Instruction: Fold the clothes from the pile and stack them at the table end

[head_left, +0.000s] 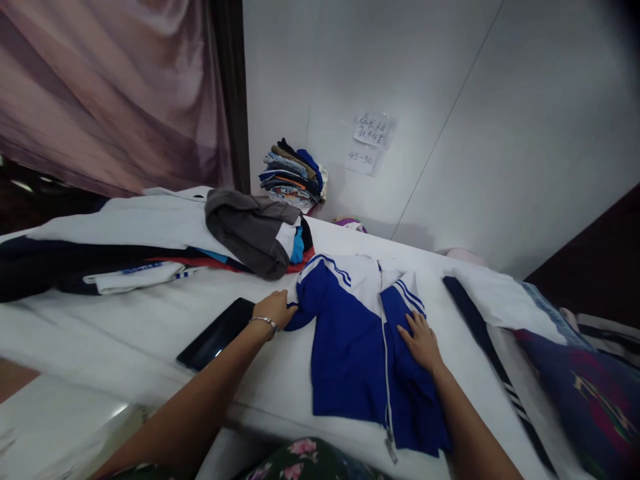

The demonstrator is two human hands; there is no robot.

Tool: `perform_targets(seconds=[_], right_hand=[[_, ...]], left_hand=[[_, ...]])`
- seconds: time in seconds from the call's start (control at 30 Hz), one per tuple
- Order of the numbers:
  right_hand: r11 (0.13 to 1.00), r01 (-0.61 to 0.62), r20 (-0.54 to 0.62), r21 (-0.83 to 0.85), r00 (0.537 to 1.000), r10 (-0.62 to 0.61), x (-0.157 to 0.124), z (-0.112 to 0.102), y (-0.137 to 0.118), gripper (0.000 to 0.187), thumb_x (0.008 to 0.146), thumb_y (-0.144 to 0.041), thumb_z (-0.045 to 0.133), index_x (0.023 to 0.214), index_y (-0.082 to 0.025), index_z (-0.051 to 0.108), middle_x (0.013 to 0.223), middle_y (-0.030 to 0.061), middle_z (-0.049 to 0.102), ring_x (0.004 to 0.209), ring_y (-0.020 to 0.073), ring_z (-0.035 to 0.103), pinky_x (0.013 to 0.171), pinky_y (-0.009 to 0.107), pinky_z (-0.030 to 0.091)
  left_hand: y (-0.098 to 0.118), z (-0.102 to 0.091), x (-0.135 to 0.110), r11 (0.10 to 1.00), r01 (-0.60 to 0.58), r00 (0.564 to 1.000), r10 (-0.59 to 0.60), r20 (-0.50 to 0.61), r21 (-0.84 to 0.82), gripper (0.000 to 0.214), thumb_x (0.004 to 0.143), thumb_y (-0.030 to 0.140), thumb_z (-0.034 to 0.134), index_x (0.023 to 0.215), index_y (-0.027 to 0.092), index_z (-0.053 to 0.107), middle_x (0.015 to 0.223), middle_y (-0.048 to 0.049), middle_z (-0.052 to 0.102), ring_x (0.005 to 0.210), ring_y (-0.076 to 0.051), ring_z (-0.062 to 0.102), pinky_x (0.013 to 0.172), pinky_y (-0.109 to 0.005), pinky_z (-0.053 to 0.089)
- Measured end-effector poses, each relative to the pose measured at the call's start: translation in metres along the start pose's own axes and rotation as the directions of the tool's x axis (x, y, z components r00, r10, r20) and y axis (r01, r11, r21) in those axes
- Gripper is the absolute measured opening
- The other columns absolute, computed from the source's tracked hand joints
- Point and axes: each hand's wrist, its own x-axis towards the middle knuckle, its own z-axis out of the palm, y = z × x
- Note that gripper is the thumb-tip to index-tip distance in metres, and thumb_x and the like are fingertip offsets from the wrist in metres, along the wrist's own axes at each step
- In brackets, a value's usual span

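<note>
White cloth (155, 333) bears a jacket (350, 353) that both hands (273, 309) (423, 341) touch.

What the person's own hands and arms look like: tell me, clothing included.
The left hand has a silver-coloured band at its wrist; the right hand shows none. Both hands are ungloved and the forearms bare. A dark garment with pink flowers shows at the bottom edge.

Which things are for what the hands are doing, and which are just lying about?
Job in hand:
blue-and-white jacket
left hand, at its sleeve
right hand, spread on it

Just lying about:
flat black thing
stacked clothes
left-side clothes heap
right-side clothes
</note>
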Motion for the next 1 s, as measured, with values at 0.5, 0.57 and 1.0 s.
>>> perform_targets(seconds=[0.5,0.57,1.0], right_hand=[[1.000,0.006,-0.020,0.012,1.000,-0.005,0.001,0.003,0.002,0.059,0.090,-0.051,0.034,0.139,-0.018,0.042,0.153,0.0075,0.025,0.141,0.0272,0.016,0.110,0.050,0.024],[1.000,0.001,-0.019,0.015,1.000,-0.001,0.002,0.004,0.003,0.059,0.090,-0.051,0.035,0.139,-0.018,0.042,0.153,0.0073,0.025,0.141,0.0272,0.016,0.110,0.050,0.024],[0.978,0.014,0.125,0.209,0.991,-0.041,0.018,-0.011,0.020,0.056,0.083,-0.042,0.052,0.131,-0.013,0.052,0.146,0.0119,0.038,0.139,0.0254,0.026,0.114,0.042,0.023]], left_hand=[[-0.036,-0.092,0.005,0.960,-0.162,0.671,-0.062,-0.739,-0.228,0.021,0.081,0.031,0.053,0.098,0.022,0.062,0.103,-0.0062,0.062,0.099,-0.023,0.058,0.086,-0.032,0.045],[-0.041,-0.111,0.017,0.935,-0.237,0.620,-0.064,-0.782,-0.265,0.019,0.079,0.026,0.054,0.096,0.022,0.063,0.101,-0.0048,0.062,0.100,-0.021,0.057,0.090,-0.031,0.044],[-0.053,-0.174,0.075,0.870,-0.481,0.513,0.178,-0.840,-0.110,0.022,0.072,0.008,0.048,0.072,0.021,0.066,0.104,-0.0028,0.062,0.104,-0.020,0.053,0.097,-0.035,0.039]])
